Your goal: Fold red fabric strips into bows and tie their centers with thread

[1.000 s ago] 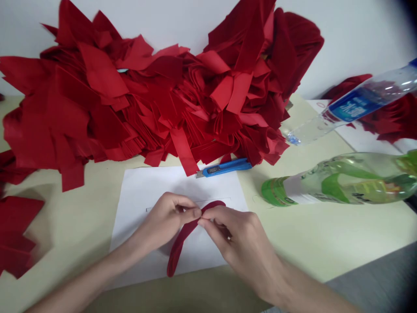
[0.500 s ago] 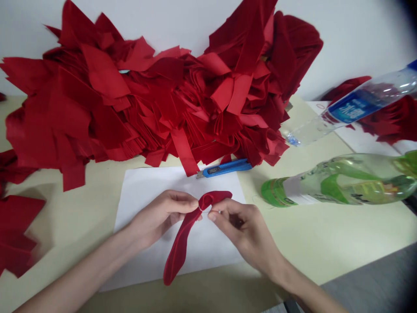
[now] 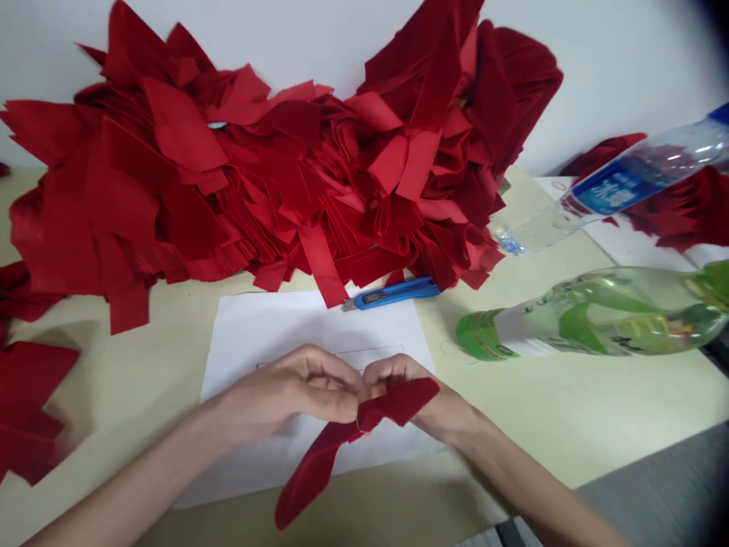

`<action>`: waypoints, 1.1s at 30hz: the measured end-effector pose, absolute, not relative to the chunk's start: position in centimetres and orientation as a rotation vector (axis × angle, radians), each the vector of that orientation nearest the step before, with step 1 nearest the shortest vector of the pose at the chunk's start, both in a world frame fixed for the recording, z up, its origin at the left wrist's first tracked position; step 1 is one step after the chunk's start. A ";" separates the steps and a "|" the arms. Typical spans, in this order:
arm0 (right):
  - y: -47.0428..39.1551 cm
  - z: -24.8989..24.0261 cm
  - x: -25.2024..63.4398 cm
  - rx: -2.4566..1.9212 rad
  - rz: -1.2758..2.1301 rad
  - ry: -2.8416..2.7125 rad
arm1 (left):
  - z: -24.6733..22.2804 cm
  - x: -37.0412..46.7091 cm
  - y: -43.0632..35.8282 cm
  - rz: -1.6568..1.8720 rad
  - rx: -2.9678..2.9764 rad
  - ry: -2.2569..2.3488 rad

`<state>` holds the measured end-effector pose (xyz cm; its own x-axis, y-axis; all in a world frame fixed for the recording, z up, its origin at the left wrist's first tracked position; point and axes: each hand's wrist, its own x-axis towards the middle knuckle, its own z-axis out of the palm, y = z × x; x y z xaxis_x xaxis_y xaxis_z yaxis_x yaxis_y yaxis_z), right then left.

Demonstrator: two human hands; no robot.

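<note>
A red velvety fabric strip (image 3: pixel 310 471) is pinched in at its middle, its longer end hanging down to the left. My left hand (image 3: pixel 304 395) is closed, with thumb and fingertips on the strip at the pinched spot. A fine pale thread (image 3: pixel 359 425) shows there, looped around the fabric. Behind the strip's upper right end is my right hand (image 3: pixel 441 406), its fingers curled in against the left fingertips. That end of fabric covers part of them, and the thread's run into them is hidden.
Beneath my hands lies a white paper sheet (image 3: pixel 233 334) with a printed outline. Just beyond it is a blue utility knife (image 3: pixel 392 293), blade tip showing. A large heap of red fabric pieces (image 3: pixel 256 167) fills the back. A green bottle (image 3: pixel 592 313) and a clear bottle (image 3: pixel 612 186) lie at right.
My right hand has swung behind the strip and closed up to my left fingertips. The strip has tipped, its right end now lower and nearer me. My left hand has shifted slightly right and toward me.
</note>
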<state>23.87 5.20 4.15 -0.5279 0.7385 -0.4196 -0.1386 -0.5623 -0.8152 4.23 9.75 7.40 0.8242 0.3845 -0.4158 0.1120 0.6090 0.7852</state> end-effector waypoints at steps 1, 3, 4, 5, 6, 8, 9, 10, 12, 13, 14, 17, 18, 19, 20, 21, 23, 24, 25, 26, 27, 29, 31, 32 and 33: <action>5.5 4.1 23.9 -1.079 2.127 -1.013 | 7.6 4.2 9.6 0.147 0.997 0.602; 6.3 4.6 24.1 -1.124 2.118 -1.113 | 8.0 4.3 9.2 0.130 1.271 0.632; 6.7 5.1 24.1 -1.147 2.103 -1.194 | 8.0 4.4 8.9 0.141 1.450 0.662; 7.1 5.8 24.2 -1.170 2.075 -1.287 | 7.9 4.5 8.5 0.163 1.638 0.696; 7.3 6.5 24.2 -1.207 2.016 -1.379 | 7.8 4.5 8.2 0.192 1.822 0.735; 7.4 7.9 24.1 -1.331 1.817 -1.561 | 7.3 4.7 7.5 0.223 2.137 0.802; 7.2 8.6 24.0 -1.408 1.676 -1.652 | 7.0 4.7 7.3 0.222 2.263 0.818; 6.8 9.1 23.8 -1.482 1.521 -1.744 | 6.7 4.6 7.1 0.220 2.369 0.833; 5.7 9.9 23.3 -1.560 1.184 -1.922 | 6.4 4.4 6.8 0.210 2.516 0.839; 5.1 10.1 23.1 -1.566 1.048 -1.977 | 6.3 4.3 6.7 0.211 2.553 0.836; 4.5 10.2 22.8 -1.555 0.950 -2.010 | 6.3 4.2 6.7 0.218 2.569 0.833; 3.2 9.7 22.3 -1.515 0.865 -1.993 | 6.5 4.3 6.7 0.356 2.463 0.901; 2.9 9.5 22.2 -1.520 0.862 -1.963 | 6.6 4.5 6.7 0.438 2.387 0.945; 2.6 9.2 22.2 -1.530 0.854 -1.931 | 6.7 4.7 6.7 0.514 2.297 0.986; 2.4 9.0 22.2 -1.539 0.844 -1.904 | 6.8 4.8 6.7 0.572 2.201 1.017; 2.2 8.7 22.2 -1.542 0.828 -1.887 | 6.9 5.0 6.7 0.615 2.107 1.040; 1.7 8.4 22.2 -1.517 0.760 -1.886 | 7.2 5.3 6.8 0.640 1.926 1.059; 1.5 8.2 22.2 -1.484 0.703 -1.899 | 7.3 5.3 6.9 0.635 1.833 1.074; 1.3 8.0 22.2 -1.445 0.633 -1.918 | 7.4 5.4 6.9 0.627 1.736 1.089; 1.2 7.9 22.1 -1.406 0.560 -1.947 | 7.6 5.4 7.0 0.616 1.637 1.102; 1.1 7.7 22.1 -1.369 0.484 -1.977 | 7.7 5.5 7.1 0.598 1.536 1.105; 1.0 7.5 21.9 -1.340 0.379 -2.015 | 8.0 5.5 7.3 0.562 1.345 1.069; 1.2 7.4 21.8 -1.365 0.362 -1.983 | 8.3 5.5 7.5 0.539 1.217 1.004; 1.3 7.4 21.7 -1.385 0.386 -1.939 | 8.5 5.5 7.6 0.533 1.184 0.982; 1.4 7.5 21.7 -1.405 0.429 -1.887 | 8.6 5.5 7.7 0.531 1.167 0.973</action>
<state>21.66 1.45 7.54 -0.1342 0.9249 0.3557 0.6806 0.3470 -0.6453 5.49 7.68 8.62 0.5072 0.7849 -0.3560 0.1261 0.3410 0.9316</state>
